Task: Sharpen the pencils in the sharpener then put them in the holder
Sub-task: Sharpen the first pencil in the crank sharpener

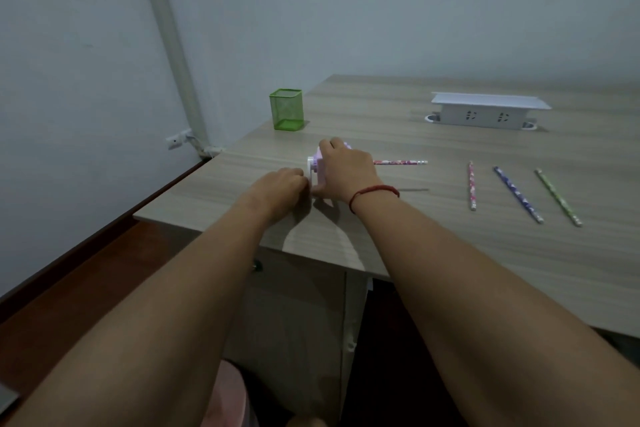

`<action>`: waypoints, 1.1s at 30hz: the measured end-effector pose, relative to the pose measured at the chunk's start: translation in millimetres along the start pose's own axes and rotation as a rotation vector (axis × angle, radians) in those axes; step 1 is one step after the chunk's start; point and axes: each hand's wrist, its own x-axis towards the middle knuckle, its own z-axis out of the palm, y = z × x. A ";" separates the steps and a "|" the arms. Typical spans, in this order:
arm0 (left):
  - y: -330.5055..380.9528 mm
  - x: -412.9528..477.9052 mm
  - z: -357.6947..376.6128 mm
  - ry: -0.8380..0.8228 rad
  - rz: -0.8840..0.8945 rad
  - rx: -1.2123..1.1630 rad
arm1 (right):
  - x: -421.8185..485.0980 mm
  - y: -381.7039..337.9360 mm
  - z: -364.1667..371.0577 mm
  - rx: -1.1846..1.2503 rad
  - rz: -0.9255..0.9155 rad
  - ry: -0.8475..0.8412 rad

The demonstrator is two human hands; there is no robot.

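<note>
A pink and white crank sharpener [316,170] stands near the table's left edge. My right hand [343,170] is clamped over its top and covers most of it. My left hand [282,185] is closed at the sharpener's left side, where the crank handle is hidden under the fingers. A pink patterned pencil [400,162] sticks out of the sharpener to the right, lying level above the table. Three more pencils lie loose on the right: pink [471,190], purple [517,193] and green [558,196]. The green mesh holder [286,109] stands behind the sharpener and looks empty.
A white socket box [485,113] with a raised lid sits at the back right of the wooden table [415,246]. The table's left edge runs close to the sharpener, with dark floor and a wall outlet [177,139] beyond. A cabinet is below the front edge.
</note>
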 end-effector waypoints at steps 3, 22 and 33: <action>-6.2 10.3 4.1 -0.012 0.044 0.017 | 0.7 2.6 2.8 -0.005 -0.023 0.031; -11.3 12.1 -47.4 0.172 0.113 0.147 | 1.4 -6.7 -10.3 0.010 0.061 -0.072; 12.2 -10.9 -7.7 0.019 -0.028 0.033 | 11.3 -2.5 1.2 -0.112 0.006 -0.133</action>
